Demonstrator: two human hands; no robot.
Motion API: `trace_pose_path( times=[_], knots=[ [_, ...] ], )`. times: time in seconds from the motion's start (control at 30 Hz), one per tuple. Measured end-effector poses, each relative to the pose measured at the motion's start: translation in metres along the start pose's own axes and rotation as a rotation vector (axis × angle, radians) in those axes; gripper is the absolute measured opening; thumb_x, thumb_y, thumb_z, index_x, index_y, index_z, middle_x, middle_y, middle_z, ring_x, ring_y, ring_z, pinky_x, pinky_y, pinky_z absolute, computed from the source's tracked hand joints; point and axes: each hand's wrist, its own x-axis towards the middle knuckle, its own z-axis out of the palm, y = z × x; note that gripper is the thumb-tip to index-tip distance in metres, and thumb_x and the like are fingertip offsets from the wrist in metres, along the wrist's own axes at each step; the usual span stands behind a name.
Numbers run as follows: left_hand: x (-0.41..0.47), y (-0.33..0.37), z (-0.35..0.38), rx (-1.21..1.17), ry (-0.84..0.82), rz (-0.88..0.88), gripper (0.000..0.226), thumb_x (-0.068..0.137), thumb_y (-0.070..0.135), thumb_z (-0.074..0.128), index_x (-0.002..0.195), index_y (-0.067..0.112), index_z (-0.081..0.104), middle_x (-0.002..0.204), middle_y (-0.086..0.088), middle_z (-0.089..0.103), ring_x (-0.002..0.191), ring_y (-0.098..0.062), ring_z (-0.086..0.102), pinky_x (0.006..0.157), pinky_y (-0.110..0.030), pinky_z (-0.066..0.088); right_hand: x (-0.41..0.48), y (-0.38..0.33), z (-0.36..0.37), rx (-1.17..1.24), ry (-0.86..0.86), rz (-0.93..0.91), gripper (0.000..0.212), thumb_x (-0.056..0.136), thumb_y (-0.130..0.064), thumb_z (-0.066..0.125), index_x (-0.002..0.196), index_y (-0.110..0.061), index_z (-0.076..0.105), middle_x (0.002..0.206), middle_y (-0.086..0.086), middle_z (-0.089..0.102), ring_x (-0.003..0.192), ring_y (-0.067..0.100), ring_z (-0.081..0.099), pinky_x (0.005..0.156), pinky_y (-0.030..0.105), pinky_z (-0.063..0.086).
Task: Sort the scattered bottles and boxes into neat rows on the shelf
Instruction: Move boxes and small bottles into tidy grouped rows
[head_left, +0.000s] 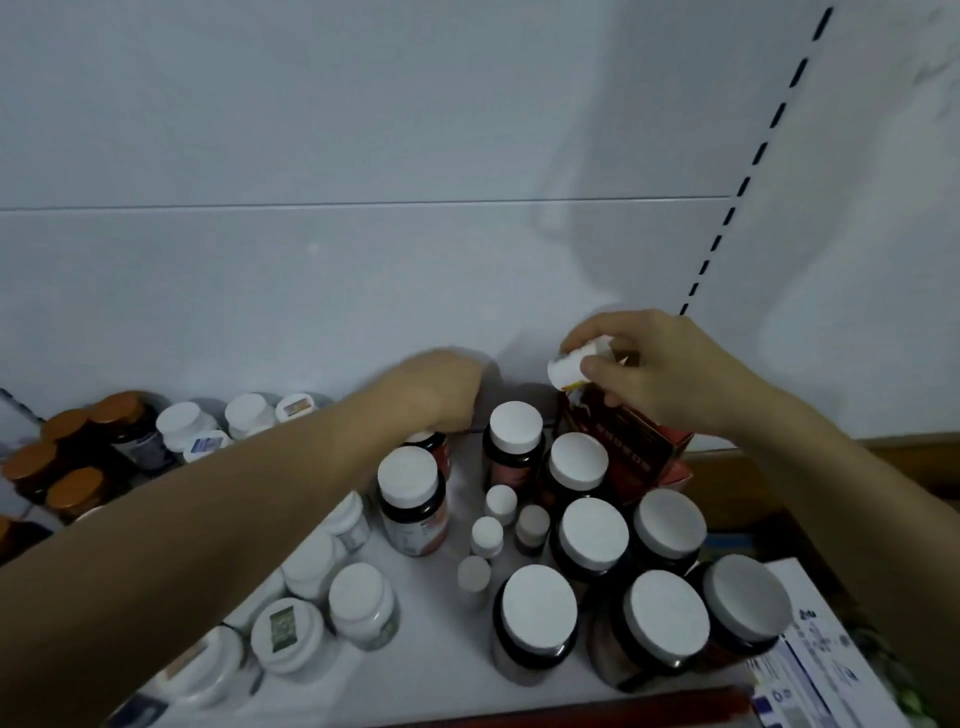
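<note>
The left hand (434, 389) is blurred and covers the cap of a dark bottle (435, 446) near the back edge of the shelf (447, 665); whether it grips cannot be told. The right hand (660, 374) hides most of the small white bottle (571, 368), and the red box (644, 452) stands partly behind it. At the front right corner the white box (815, 649) is cut off, its print unreadable.

Small white bottle (569, 368) in right grip (662, 374)

Print on the white box (823, 644) and red box (644, 447) is too blurred to read
</note>
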Motion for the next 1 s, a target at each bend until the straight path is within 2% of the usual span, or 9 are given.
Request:
trace_pose_path(
  times=[0.1,0.23,0.4,0.47,0.57,0.67,0.77,0.87,1.0],
  knots=[
    [-0.032,-0.018,-0.021,-0.228,0.242,-0.053,0.024,0.095,0.024,0.062,0.119,0.027,0.066,0.115,-0.002,0.066,0.105,-0.028,0.062,0.085,-0.037,0.05,-0.007,0.001,0.0,0.076,0.074,-0.006,0.02,0.1,-0.027,0.06,0.119,-0.034,0.06,0.1,-0.002,0.073,0.075,0.01,0.072,0.074,0.033,0.058],
    [-0.097,-0.042,-0.018,-0.716,0.628,-0.071,0.01,0.097,0.038,0.063,0.105,0.033,0.065,0.084,0.007,0.07,0.076,-0.016,0.065,0.067,-0.033,0.048,-0.02,-0.02,0.014,0.281,0.136,-0.037,0.011,0.103,-0.028,0.055,0.113,-0.026,0.06,0.079,-0.003,0.075,0.071,0.014,0.073,0.074,0.045,0.06],
    [-0.163,-0.039,0.032,-1.441,0.794,0.033,0.018,0.093,0.032,0.068,0.105,0.021,0.075,0.075,0.004,0.069,0.065,-0.012,0.054,0.063,-0.023,0.048,-0.04,-0.069,0.051,0.309,0.142,-0.106,0.012,0.106,-0.033,0.046,0.107,-0.031,0.057,0.082,-0.008,0.07,0.065,0.009,0.069,0.062,0.028,0.053],
    [-0.189,-0.044,0.058,-1.64,0.846,0.007,0.025,0.086,0.041,0.075,0.104,0.024,0.078,0.083,-0.003,0.067,0.071,-0.016,0.053,0.067,-0.026,0.05,-0.049,-0.094,0.067,0.341,0.151,-0.134,0.015,0.106,-0.036,0.046,0.104,-0.031,0.059,0.075,-0.007,0.068,0.059,0.01,0.064,0.056,0.021,0.046],
    [-0.237,-0.073,0.088,-1.911,0.878,-0.048,0.034,0.078,0.048,0.084,0.1,0.023,0.08,0.099,-0.002,0.072,0.08,-0.017,0.061,0.069,-0.027,0.054,-0.061,-0.145,0.106,0.58,0.094,-0.158,0.015,0.104,-0.034,0.055,0.103,-0.021,0.062,0.062,0.003,0.062,0.052,0.015,0.057,0.05,0.024,0.046],
    [-0.304,-0.121,0.12,-2.028,0.931,-0.116,0.031,0.079,0.05,0.081,0.098,0.025,0.081,0.107,0.0,0.076,0.097,-0.019,0.072,0.077,-0.036,0.061,-0.068,-0.212,0.172,0.842,-0.003,-0.183,0.007,0.101,-0.024,0.061,0.108,-0.021,0.064,0.066,0.004,0.061,0.054,0.02,0.054,0.051,0.028,0.047],
    [-0.39,-0.173,0.164,-2.102,1.037,-0.231,0.025,0.087,0.041,0.071,0.102,0.024,0.082,0.114,0.0,0.075,0.103,-0.022,0.072,0.081,-0.041,0.061,-0.076,-0.291,0.259,0.977,-0.103,-0.171,0.016,0.101,-0.016,0.063,0.112,-0.026,0.065,0.078,0.006,0.066,0.059,0.021,0.055,0.058,0.035,0.049],
    [-0.483,-0.224,0.208,-2.172,1.114,-0.361,0.031,0.087,0.033,0.067,0.112,0.017,0.078,0.115,-0.006,0.073,0.103,-0.025,0.072,0.077,-0.036,0.061,-0.09,-0.379,0.342,1.117,-0.201,-0.128,0.014,0.099,-0.027,0.062,0.111,-0.026,0.069,0.074,0.006,0.061,0.061,0.02,0.053,0.059,0.031,0.05],
    [-0.604,-0.283,0.259,-2.155,1.327,-0.528,0.038,0.084,0.029,0.069,0.116,0.011,0.064,0.104,-0.009,0.072,0.094,-0.024,0.073,0.07,-0.033,0.061,-0.11,-0.499,0.436,1.213,-0.413,-0.069,0.032,0.088,-0.055,0.069,0.086,-0.023,0.074,0.07,0.008,0.061,0.057,0.019,0.053,0.054,0.03,0.046]
  ],
)
